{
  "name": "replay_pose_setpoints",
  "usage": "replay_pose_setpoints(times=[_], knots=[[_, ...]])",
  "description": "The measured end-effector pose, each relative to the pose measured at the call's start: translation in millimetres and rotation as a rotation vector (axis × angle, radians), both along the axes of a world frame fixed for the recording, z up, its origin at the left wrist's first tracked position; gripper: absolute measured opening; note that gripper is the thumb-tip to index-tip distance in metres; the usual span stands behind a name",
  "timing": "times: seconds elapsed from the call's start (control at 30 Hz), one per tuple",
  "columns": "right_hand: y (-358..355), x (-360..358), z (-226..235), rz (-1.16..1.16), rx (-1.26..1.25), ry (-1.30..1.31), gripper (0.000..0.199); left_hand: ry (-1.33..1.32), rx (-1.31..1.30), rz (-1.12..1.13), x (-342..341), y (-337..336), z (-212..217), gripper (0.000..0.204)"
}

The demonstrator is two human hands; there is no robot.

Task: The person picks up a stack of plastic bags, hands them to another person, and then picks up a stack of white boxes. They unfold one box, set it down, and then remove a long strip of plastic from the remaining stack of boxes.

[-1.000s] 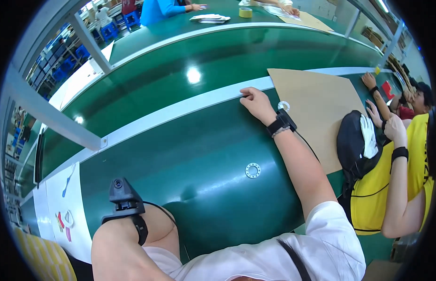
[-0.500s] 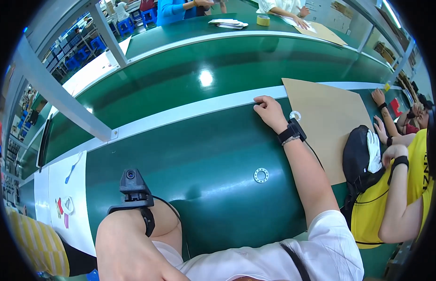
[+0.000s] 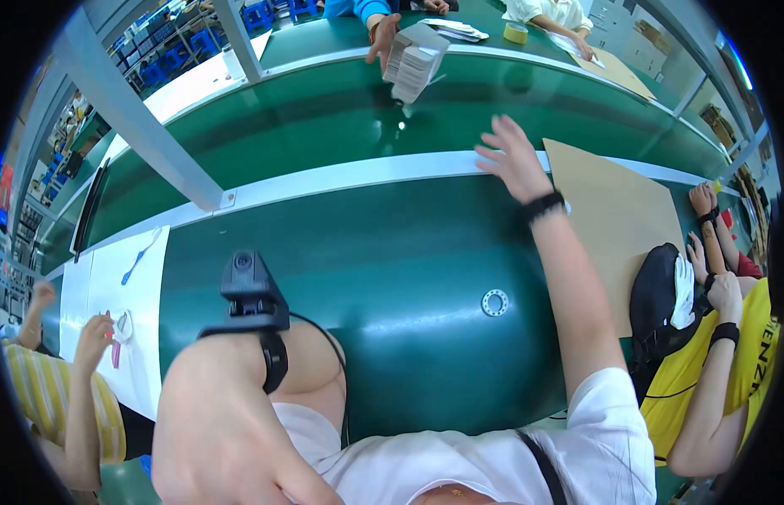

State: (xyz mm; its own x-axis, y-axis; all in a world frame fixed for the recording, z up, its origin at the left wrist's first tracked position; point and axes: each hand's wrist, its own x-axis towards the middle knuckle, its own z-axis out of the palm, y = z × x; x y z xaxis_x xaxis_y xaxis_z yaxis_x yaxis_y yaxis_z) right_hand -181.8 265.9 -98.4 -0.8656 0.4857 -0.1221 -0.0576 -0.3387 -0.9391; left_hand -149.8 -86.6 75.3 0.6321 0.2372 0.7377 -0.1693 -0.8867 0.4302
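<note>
My right hand [image 3: 517,164] is stretched forward over the pale rail at the table's far edge, fingers spread and holding nothing. Beyond it, a person in a blue sleeve [image 3: 373,10] holds out a bundle of flat white pieces [image 3: 416,63] above the green belt, apart from my hand. My left hand [image 3: 224,429] is raised close at the lower left, its fingers hidden toward the bottom edge. A black camera device [image 3: 249,286] is strapped to that wrist. On the green tabletop lies a white ring with small holes [image 3: 484,307], left of my right forearm.
A brown cardboard sheet [image 3: 615,219] lies at the right beside a black bag [image 3: 657,290] and a co-worker in yellow. At the left, a white sheet [image 3: 144,320] carries a blue-handled brush [image 3: 139,257]. Yellow tape [image 3: 516,33] stands across the belt [image 3: 282,126]. A metal post [image 3: 156,135] rises at left.
My right hand has opened and reached a little farther out. The person opposite has brought the white bundle over the belt. At the left, a co-worker's hands have come up by the white sheet.
</note>
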Motion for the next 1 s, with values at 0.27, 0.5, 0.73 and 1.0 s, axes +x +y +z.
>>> replay_pose_setpoints(times=[0.27, 0.5, 0.73, 1.0], knots=[[-10, -117, 9, -0.129, 0.161, -0.396, 0.09, -0.033, 0.035, 0.075, -16, -28, 5, 0.012], [16, -123, -10, 0.078, 0.19, -0.268, 0.092, -0.379, -0.133, 0.706, -120, -19, -52, 0.023], [-2, -122, -21, 0.094, -0.076, -0.102, 0.054, -0.294, -0.681, 2.079, -205, 170, -185, 0.095], [-2, -67, 34, -0.01, 0.129, 0.124, 0.056, -0.63, -0.966, 1.523, -166, 179, -159, 0.102]])
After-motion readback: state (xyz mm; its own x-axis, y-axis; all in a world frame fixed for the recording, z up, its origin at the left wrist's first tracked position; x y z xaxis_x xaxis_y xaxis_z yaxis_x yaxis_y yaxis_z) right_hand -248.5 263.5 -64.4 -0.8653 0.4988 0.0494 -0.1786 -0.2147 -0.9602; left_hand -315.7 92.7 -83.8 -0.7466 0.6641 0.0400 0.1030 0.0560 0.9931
